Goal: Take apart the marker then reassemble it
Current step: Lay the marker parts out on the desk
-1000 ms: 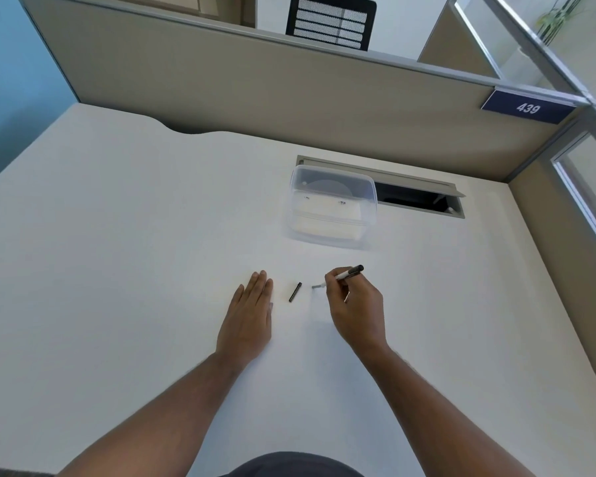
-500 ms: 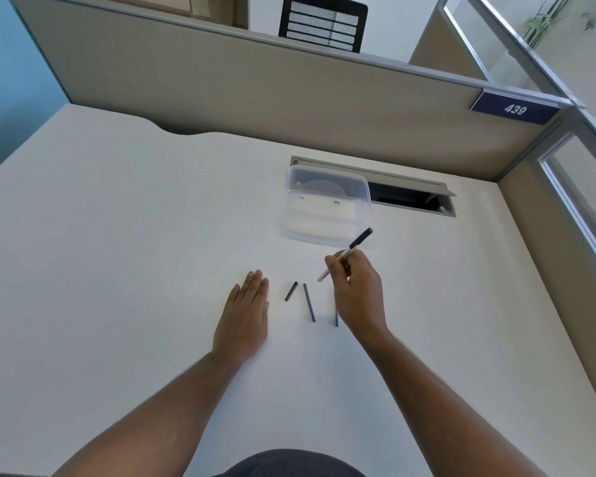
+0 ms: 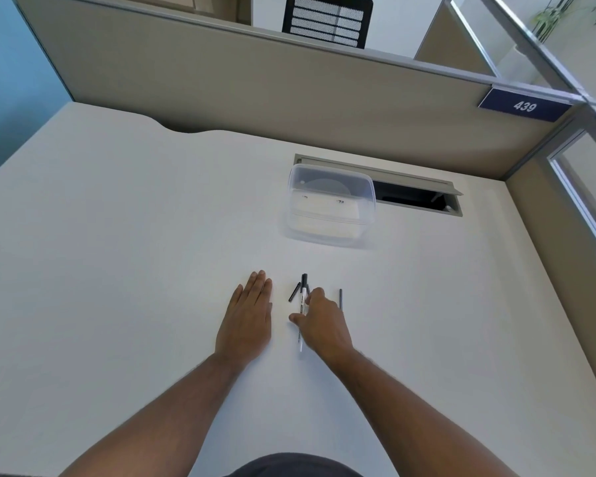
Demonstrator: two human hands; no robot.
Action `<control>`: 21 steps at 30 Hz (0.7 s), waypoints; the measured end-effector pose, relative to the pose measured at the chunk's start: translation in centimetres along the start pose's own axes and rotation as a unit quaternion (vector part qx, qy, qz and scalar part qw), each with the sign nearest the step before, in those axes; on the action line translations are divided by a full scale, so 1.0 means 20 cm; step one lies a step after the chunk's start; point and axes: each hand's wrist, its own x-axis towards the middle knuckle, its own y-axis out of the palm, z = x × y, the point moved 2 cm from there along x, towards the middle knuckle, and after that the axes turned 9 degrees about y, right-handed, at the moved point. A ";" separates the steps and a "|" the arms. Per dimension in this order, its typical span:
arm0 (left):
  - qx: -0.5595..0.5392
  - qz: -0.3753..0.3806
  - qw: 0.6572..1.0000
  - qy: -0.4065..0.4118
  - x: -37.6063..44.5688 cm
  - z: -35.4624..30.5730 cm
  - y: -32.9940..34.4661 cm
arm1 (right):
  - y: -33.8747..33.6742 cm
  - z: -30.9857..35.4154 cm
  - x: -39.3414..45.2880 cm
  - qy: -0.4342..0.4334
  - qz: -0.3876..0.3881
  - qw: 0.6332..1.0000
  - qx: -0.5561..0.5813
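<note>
The white marker barrel [image 3: 302, 304] with a black end lies lengthwise on the white desk, and my right hand [image 3: 324, 323] pinches it between thumb and fingers. A short black piece [image 3: 294, 292] rests just left of the barrel. A thin dark rod [image 3: 340, 299] lies right of my right hand, partly hidden by it. Another dark rod tip [image 3: 308, 288] pokes out behind my fingers. My left hand [image 3: 247, 318] lies flat on the desk, fingers together, holding nothing.
A clear plastic container [image 3: 330, 205] stands behind the parts. Behind it is an open cable slot [image 3: 413, 197] in the desk. Beige partition walls close the back and right sides.
My right hand has lowered the barrel from a raised tilt down to the desk and turned it lengthwise, between the short piece and the rods. My left hand has stayed flat.
</note>
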 end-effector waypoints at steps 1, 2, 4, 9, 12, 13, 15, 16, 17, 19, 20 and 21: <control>0.002 0.001 1.000 0.001 0.00 0.00 0.00 | 0.01 0.01 0.01 0.001 -0.001 1.000 -0.004; 0.004 0.003 1.000 0.001 0.00 0.00 0.00 | 0.01 0.01 0.01 0.003 -0.002 1.000 -0.007; 0.007 0.005 1.000 0.000 0.00 0.00 0.00 | 0.02 0.02 0.03 0.003 -0.006 1.000 -0.011; 0.008 0.010 1.000 0.002 -0.01 0.00 0.00 | 0.01 0.04 0.04 -0.020 -0.026 0.999 -0.037; 0.003 0.012 1.000 -0.001 0.00 0.00 0.00 | 0.01 0.04 0.07 -0.025 -0.025 0.998 -0.042; 0.003 0.011 1.000 0.000 0.00 0.00 0.00 | 0.01 0.04 0.07 -0.028 -0.031 0.998 -0.042; 0.002 0.009 1.000 0.000 0.00 0.00 -0.01 | 0.00 0.04 0.07 -0.040 -0.054 0.997 -0.040; 0.000 0.009 1.000 -0.001 0.00 0.00 -0.01 | -0.01 0.03 0.08 -0.043 -0.070 0.996 -0.042; 0.000 0.009 1.000 -0.002 0.00 0.00 -0.01 | -0.02 0.02 0.08 -0.041 -0.087 0.994 -0.048; 0.000 0.009 1.000 -0.003 0.00 0.00 0.00 | -0.04 0.00 0.09 -0.026 -0.100 0.992 -0.068; 0.001 0.009 1.000 -0.003 0.00 0.00 0.00 | -0.04 -0.01 0.10 -0.016 -0.095 0.992 -0.075; 0.001 0.009 1.000 -0.003 0.00 0.00 0.00 | -0.04 -0.01 0.10 -0.007 -0.088 0.993 -0.080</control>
